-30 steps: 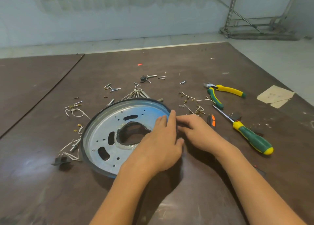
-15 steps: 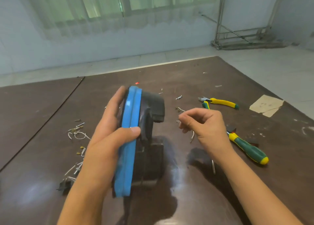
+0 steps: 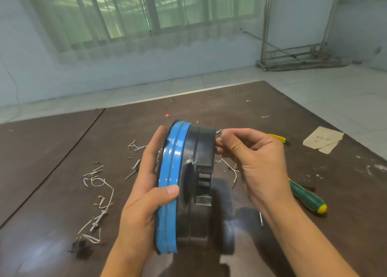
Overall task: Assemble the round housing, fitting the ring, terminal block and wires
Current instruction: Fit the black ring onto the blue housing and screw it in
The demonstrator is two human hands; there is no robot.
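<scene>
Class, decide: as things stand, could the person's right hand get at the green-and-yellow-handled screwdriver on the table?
Probably yes. The green-and-yellow-handled screwdriver lies uncovered on the brown table beside the right wrist; the right hand would only have to leave the round blue-and-black housing, which the left hand grips.

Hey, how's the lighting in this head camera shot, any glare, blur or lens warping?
Head view: soft daylight from the curtained window; pale glare patches on the table at lower left of frame and beside the housing; a bright streak on its blue rim; dark shadow just right of the housing; wide lens splays the window bars; foreground sharp.
</scene>
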